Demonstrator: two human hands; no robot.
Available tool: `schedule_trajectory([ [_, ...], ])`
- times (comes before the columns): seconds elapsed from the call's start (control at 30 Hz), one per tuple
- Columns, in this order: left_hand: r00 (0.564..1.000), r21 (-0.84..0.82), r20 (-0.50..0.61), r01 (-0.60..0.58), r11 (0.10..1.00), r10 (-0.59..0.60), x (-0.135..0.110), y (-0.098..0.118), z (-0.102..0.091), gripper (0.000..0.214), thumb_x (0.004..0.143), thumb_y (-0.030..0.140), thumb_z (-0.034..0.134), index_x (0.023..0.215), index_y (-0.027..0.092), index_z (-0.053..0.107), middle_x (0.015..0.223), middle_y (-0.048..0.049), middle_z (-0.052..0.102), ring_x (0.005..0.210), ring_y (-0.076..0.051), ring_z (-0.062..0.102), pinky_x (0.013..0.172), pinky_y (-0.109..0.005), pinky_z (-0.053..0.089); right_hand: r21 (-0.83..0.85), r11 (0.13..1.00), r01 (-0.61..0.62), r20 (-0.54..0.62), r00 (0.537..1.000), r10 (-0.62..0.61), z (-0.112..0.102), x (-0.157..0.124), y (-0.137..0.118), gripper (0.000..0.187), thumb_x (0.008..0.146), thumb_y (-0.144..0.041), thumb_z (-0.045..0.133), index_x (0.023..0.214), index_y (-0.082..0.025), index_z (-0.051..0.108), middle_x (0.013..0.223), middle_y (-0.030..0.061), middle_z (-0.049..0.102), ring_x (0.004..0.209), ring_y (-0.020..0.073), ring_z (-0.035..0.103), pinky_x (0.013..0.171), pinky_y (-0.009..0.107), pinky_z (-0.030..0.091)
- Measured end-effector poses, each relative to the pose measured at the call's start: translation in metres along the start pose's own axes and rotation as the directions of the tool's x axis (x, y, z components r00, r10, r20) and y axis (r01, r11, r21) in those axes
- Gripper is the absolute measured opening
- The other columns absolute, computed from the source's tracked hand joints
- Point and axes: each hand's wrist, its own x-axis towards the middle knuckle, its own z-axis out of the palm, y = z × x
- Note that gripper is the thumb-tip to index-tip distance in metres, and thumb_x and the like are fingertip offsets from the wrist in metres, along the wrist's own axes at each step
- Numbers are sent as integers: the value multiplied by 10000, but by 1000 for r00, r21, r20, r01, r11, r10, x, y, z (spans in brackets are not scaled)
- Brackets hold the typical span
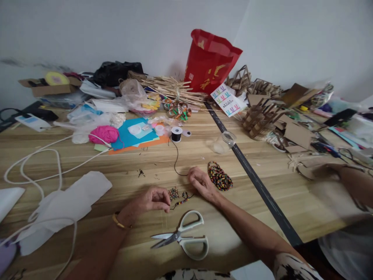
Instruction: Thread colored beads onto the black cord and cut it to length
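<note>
My left hand is closed in a pinch at one end of a thin black cord. A short row of colored beads is threaded on this cord, just above the table between my hands. Curled over the cord farther along, my right hand has its fingers closed, and they partly hide it. From there the cord runs back to a spool of black cord. Loose round beads lie in a small cluster beside my left fingertips. A coiled pile of beaded strings rests right of my right hand.
Scissors with white handles lie partly open near me. A clear plastic cup lies on its side beyond the beads. Pink yarn, a red bag and woven baskets stand farther back. Another person's arm is at right.
</note>
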Motion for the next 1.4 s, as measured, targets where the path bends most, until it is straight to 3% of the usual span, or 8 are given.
schedule_trajectory([
  [0.23,988,-116,19,-148,982,151,2,-3,-1,184,706,282,762,739,131,661,763,-63,727,710,-152,652,664,-243,463,70,986,-152,8,988,152,3,-5,-4,257,903,-387,473,794,-167,544,807,35,561,797,163,539,741,275,442],
  [0.4,977,-146,-66,-211,967,203,1,9,5,149,732,239,740,747,131,639,760,-53,730,708,-151,648,677,-251,456,5,1000,-22,132,991,21,8,-8,-11,242,878,-385,505,899,-154,573,844,53,593,765,159,559,703,271,453],
  [0.53,967,-231,-88,-255,939,241,-1,14,10,154,739,235,733,754,137,615,783,-52,734,725,-155,649,702,-264,456,-184,964,192,325,937,-125,2,-2,-15,274,776,-391,655,894,-160,568,892,73,614,865,194,551,802,324,431],
  [0.8,953,-285,-47,-300,910,299,-6,15,13,139,772,235,698,756,145,593,817,-63,727,763,-170,645,726,-281,450,-463,839,285,558,829,26,-19,2,-26,133,742,-168,637,867,-180,594,888,50,616,846,180,568,754,268,433],
  [0.97,946,-313,-42,-318,895,322,-6,16,13,126,774,221,693,761,144,593,821,-62,730,764,-173,650,728,-286,453,-530,764,367,604,796,37,-11,-3,-36,193,808,-177,589,1001,-178,584,1024,75,624,948,202,562,826,305,424],
  [1.13,935,-342,-68,-350,872,349,-6,18,13,129,764,222,701,757,146,598,810,-52,733,756,-167,653,700,-269,457,-549,740,388,626,778,57,-11,-4,-34,158,862,-165,538,1015,-165,578,963,70,640,887,190,576,796,300,431],
  [1.27,925,-360,-123,-379,852,360,-7,21,12,163,747,234,718,732,152,577,772,-38,722,727,-161,644,661,-254,447,-467,822,327,629,776,48,-26,0,-29,115,897,-190,493,844,-161,591,846,49,631,760,149,571,695,247,428],
  [1.4,916,-339,-137,-400,852,376,-10,19,6,236,731,280,732,694,156,534,700,-29,697,658,-155,626,639,-260,435,-335,937,98,570,813,119,-42,5,-23,82,848,-133,492,819,-148,568,691,-3,579,561,90,498,548,188,382],
])
